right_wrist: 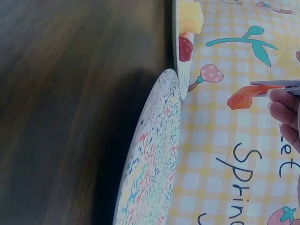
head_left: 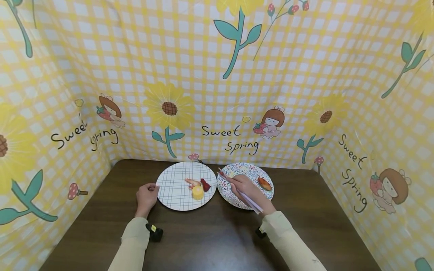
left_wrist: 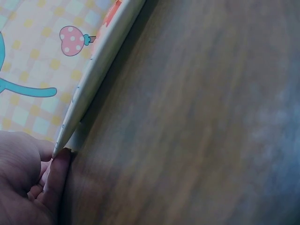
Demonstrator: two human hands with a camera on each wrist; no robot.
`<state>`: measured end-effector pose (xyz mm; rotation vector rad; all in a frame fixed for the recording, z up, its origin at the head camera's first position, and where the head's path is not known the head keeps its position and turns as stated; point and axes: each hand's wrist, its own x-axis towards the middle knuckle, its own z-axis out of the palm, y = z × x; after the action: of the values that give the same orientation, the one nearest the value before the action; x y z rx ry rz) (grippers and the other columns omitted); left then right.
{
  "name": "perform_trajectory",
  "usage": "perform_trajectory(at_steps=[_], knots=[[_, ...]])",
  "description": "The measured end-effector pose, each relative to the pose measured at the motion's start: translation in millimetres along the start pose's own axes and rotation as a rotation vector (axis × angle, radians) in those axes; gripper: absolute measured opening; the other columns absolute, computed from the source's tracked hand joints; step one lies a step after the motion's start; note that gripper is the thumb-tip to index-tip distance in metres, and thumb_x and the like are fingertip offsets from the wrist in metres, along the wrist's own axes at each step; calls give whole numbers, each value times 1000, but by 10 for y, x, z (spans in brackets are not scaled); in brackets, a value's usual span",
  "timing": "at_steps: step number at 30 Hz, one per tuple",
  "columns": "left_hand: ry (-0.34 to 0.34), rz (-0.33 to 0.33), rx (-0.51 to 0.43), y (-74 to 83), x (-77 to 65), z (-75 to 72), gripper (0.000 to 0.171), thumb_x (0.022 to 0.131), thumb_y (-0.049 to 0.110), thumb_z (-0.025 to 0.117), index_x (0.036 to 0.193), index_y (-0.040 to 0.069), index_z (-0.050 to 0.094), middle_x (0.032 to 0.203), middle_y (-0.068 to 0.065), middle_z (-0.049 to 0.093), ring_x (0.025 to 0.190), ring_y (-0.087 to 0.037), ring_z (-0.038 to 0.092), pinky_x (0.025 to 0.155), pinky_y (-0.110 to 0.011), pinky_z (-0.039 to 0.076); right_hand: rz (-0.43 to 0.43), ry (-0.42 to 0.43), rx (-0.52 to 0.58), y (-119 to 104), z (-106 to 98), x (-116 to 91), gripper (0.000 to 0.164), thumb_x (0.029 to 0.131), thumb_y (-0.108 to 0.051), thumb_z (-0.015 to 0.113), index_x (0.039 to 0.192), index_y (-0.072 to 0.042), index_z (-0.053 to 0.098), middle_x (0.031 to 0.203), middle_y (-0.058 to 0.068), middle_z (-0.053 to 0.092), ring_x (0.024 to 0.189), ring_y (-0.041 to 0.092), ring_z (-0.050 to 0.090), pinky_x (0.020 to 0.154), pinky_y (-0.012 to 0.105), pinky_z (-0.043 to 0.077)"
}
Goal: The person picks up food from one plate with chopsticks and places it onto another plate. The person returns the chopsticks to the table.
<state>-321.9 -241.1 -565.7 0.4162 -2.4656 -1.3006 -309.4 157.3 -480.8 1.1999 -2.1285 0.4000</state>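
Note:
My left hand [head_left: 147, 196] pinches the left rim of a white plate with a blue grid [head_left: 173, 188]; the left wrist view shows its fingers on both sides of the rim. A shrimp [head_left: 193, 183], a round yellow piece [head_left: 197, 192] and a dark red piece [head_left: 205, 184] lie on that plate. My right hand [head_left: 245, 187] holds pale purple chopsticks [head_left: 251, 203] above a multicoloured speckled plate [head_left: 237, 202]. Between their tips is an orange-red food piece [right_wrist: 243, 97], raised off the plate. A glossy orange-brown piece [head_left: 265, 184] lies on the speckled plate's right side.
Both plates stand side by side, rims close together, near the back of the dark wooden table [head_left: 203, 241]. A yellow checked cloth [head_left: 203, 90] with printed flowers hangs behind and at both sides. Pale yellow bits [head_left: 243, 170] show at the speckled plate's back.

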Motion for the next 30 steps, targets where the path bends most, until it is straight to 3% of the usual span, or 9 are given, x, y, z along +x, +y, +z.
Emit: perform_trajectory(at_steps=[10,18,25,30], knots=[[3,-3,-5,1,-5,-3,27,98,16,63,108,-8,71,98,-25,71,92,-38,65,81,-45,47,17,-30,38,-92,72,129,31,96,-4,60,125,3,69,98,7,69,91,23,61,83,35,51],[-6,-7,-2,-17,11,1,28,99,17,62,108,-8,71,99,-24,71,93,-38,65,82,-46,47,13,-14,100,-160,204,214,30,105,-9,50,123,2,70,102,8,69,95,21,63,87,33,52],[-7,-18,-3,-15,21,-5,30,98,17,62,111,-9,70,100,-25,70,94,-38,65,82,-45,46,13,-12,167,-312,304,348,27,95,-1,61,120,4,71,100,10,69,87,20,63,79,30,53],[-12,-25,-3,-9,14,-6,30,98,17,62,112,-9,70,101,-25,70,95,-37,66,81,-43,46,24,-31,210,-423,401,408,27,102,-6,55,121,5,70,100,9,69,86,18,62,77,27,52]])
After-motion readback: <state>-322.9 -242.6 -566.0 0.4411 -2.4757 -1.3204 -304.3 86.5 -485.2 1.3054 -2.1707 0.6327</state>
